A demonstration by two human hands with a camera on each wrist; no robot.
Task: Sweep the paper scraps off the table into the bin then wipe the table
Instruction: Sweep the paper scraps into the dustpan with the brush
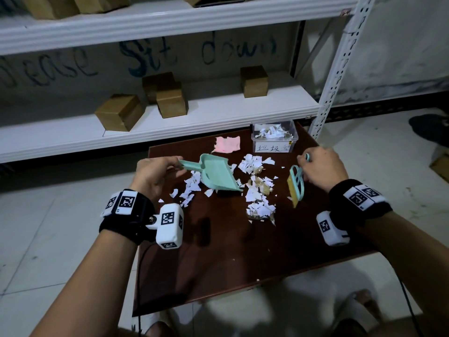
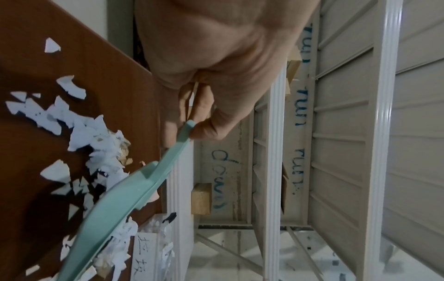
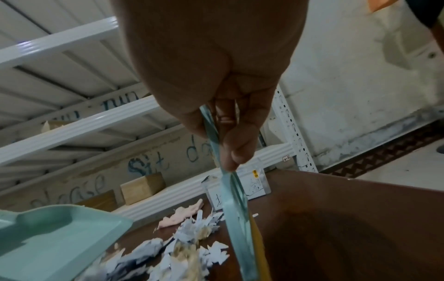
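2 hands work over the counter (image 1: 218, 259): left hand (image 1: 151, 176) pinches the dustpan (image 1: 216, 175) handle, right hand (image 1: 320, 166) pinches the brush (image 1: 297, 183). Scraps (image 1: 257, 188) lie between (head view alone shows the bin (image 1: 274, 136)'s fill).

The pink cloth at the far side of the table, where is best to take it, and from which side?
Pinch the pink cloth at its crumpled near edge, coming from above. It lies flat and loose on the table, left of the bin, with nothing on top.

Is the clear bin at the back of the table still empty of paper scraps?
No: in the head view the clear bin at the table's far edge already holds white scraps.
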